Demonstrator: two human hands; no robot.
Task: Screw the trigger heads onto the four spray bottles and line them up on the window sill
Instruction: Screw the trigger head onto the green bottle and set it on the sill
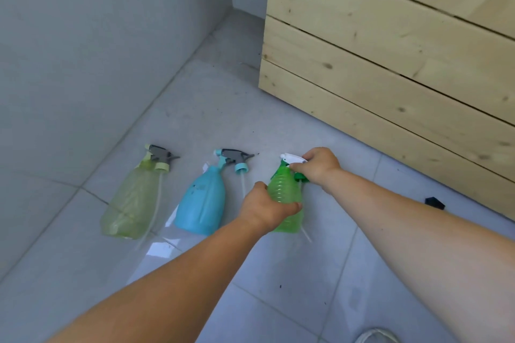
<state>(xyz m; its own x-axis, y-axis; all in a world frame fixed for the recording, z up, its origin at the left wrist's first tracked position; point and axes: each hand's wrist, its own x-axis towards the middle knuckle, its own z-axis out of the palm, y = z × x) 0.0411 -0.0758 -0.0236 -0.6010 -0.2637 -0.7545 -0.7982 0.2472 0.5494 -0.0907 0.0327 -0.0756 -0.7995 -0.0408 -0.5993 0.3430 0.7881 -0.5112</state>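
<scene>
green bottle (284,192) gripped by left hand (264,207); right hand (317,166) fingers (296,167) on trigger head (292,159).

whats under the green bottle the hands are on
The grey tiled floor; the green bottle lies on it, with a thin white tube poking out past its base. The left hand covers the bottle's left side, so the floor directly beneath it is hidden.

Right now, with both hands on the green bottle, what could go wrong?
The green head looks off its neck, so starting it crooked could cross-thread it. Its dip tube lies outside the green bottle and may get bent if not fed in first. The blue bottle lies close by the left hand and could get knocked.
</scene>
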